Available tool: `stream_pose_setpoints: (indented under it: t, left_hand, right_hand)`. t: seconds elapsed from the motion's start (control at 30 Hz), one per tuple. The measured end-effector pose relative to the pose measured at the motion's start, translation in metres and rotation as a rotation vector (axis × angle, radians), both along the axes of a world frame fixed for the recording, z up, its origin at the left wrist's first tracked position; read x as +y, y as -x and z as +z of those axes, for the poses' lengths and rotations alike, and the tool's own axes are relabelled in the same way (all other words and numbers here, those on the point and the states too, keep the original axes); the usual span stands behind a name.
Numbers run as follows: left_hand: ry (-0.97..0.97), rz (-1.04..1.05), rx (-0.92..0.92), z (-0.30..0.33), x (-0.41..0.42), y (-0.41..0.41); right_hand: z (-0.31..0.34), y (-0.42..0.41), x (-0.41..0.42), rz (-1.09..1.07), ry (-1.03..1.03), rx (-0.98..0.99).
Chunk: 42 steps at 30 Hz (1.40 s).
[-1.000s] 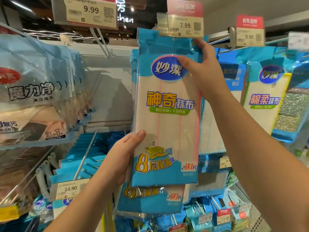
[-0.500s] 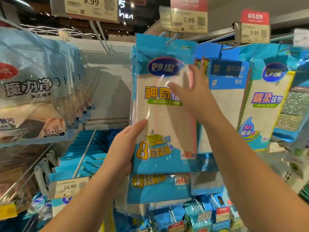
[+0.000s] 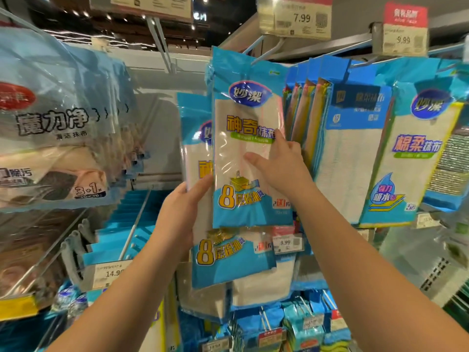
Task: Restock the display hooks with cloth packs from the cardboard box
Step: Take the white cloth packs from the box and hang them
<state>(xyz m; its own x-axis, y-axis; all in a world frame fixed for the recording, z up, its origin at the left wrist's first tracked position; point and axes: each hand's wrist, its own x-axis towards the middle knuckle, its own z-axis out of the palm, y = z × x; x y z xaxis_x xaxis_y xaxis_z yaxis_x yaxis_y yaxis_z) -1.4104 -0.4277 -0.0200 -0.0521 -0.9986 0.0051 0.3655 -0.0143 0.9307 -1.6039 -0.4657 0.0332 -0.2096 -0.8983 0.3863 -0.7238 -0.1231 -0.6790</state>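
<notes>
Shop aisle — dark ceiling with spot lights | front cloth pack hung on display hook below 7.99 price tag | left hand grips second pack behind it | right hand laid flat on front pack, fingers straight

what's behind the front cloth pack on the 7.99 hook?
Behind the front cloth pack, a matching second pack shows at its left, held by the left hand. Anything directly behind is covered.
</notes>
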Motion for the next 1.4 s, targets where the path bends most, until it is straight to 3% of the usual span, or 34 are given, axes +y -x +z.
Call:
stream_pose_setpoints:
  t: [0.27, 0.6, 0.9, 1.1, 1.27, 1.4]
  left_hand:
    - [0.032, 0.322, -0.081, -0.025, 0.017, -0.06]
    - [-0.025, 0.39, -0.014, -0.027, 0.024, -0.08]
    - [-0.015, 0.221, 0.036, -0.025, 0.032, -0.07]
    - [-0.003, 0.119, 0.045, -0.021, 0.036, -0.06]
    - [0.021, 0.053, -0.012, -0.02, 0.035, -0.05]
    - [0.082, -0.016, -0.097, -0.018, 0.031, -0.04]
  right_hand:
    - [-0.007, -0.006, -0.044, 0.011, -0.078, 0.049]
    - [-0.021, -0.008, -0.084, 0.032, -0.005, 0.047]
    - [-0.03, -0.008, -0.087, -0.055, -0.075, 0.087]
    - [-0.029, -0.007, -0.066, -0.014, 0.075, -0.038]
    - [0.0, -0.012, -0.031, 0.161, 0.254, -0.328]
    - [0.031, -0.006, -0.015, 0.341, 0.298, -0.352]
